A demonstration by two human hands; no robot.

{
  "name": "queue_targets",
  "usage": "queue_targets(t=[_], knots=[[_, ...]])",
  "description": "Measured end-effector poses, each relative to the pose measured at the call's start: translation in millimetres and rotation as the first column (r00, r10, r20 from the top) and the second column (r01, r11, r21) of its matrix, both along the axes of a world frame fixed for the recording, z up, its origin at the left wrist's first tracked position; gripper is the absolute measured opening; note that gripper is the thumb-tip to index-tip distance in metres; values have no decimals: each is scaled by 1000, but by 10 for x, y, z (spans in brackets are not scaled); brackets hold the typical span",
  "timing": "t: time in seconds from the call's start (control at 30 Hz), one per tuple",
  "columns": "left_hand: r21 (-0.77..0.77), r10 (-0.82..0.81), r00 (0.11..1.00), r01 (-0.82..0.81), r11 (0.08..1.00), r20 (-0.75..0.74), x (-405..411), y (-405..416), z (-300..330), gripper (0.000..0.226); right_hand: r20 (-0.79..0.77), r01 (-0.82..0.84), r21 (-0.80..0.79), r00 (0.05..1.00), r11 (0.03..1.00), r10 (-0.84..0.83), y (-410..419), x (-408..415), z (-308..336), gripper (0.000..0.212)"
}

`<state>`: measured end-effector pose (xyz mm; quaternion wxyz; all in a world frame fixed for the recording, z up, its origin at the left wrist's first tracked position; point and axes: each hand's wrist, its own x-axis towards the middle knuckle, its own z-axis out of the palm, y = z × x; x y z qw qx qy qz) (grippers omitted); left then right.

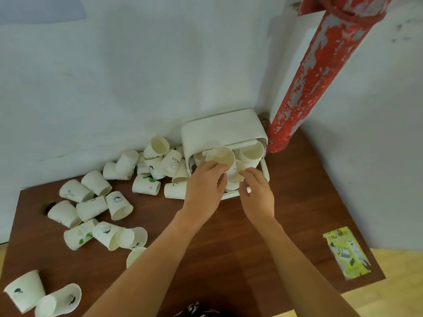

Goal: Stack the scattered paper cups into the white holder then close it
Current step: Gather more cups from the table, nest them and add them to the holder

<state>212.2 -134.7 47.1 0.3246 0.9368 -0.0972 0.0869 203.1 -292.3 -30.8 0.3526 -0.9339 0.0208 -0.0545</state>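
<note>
The white holder (pixel 223 129) stands at the back of the brown table (pixel 297 202), its front flap (pixel 264 169) dropped open with stacked cups inside. My left hand (pixel 204 184) grips a paper cup (pixel 220 156) at the holder's mouth, its rim facing me. My right hand (pixel 256 191) is beside it with fingers curled on a second cup (pixel 235 176) in the opening. Several loose paper cups (pixel 91 207) lie scattered on their sides across the left half of the table.
A peeling red pipe (pixel 315 72) rises right behind the holder in the wall corner. A yellow-green leaflet (pixel 346 255) lies near the table's right edge. A dark hole (pixel 48 208) sits in the tabletop at the far left.
</note>
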Motion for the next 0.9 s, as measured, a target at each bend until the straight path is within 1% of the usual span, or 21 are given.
queue_targets(t=[0.1, 0.23, 0.37, 0.43, 0.5, 0.57, 0.63, 0.73, 0.8, 0.9], knots=[[-2, -22, 1000, 22, 1000, -11, 42, -88, -84, 19, 11, 45, 72, 999, 996, -45, -83, -14, 3, 31], [19, -84, 994, 86, 996, -63, 78, -170, -254, 22, -47, 46, 109, 998, 993, -41, -165, -52, -5, 31], [117, -76, 975, 102, 988, -209, 182, -237, -478, 24, -108, 46, 130, 994, 990, -32, -228, -109, -8, 30], [138, -78, 962, 117, 984, -261, 236, -261, -546, 26, -125, 55, 128, 991, 990, -39, -252, -113, -21, 30], [135, -87, 960, 126, 983, -265, 279, -287, -592, 24, -127, 60, 120, 991, 991, -45, -263, -100, -31, 30], [143, -90, 968, 126, 982, -235, 295, -323, -610, 23, -123, 59, 113, 991, 992, -45, -256, -84, -29, 30], [136, -77, 979, 104, 985, -191, 271, -348, -592, 25, -114, 60, 110, 992, 992, -47, -233, -77, -19, 29], [47, -33, 989, 40, 998, -143, 146, -243, -559, 26, -138, 76, 113, 989, 991, -60, -159, -105, 1, 26], [30, 1, 982, 5, 1000, -187, -3, -34, -586, 24, -191, 60, 124, 981, 991, -36, -57, -161, 4, 24], [50, 74, 936, -61, 997, -344, -325, 422, -697, 23, -230, -61, 92, 970, 994, 81, 191, -287, -46, 20]])
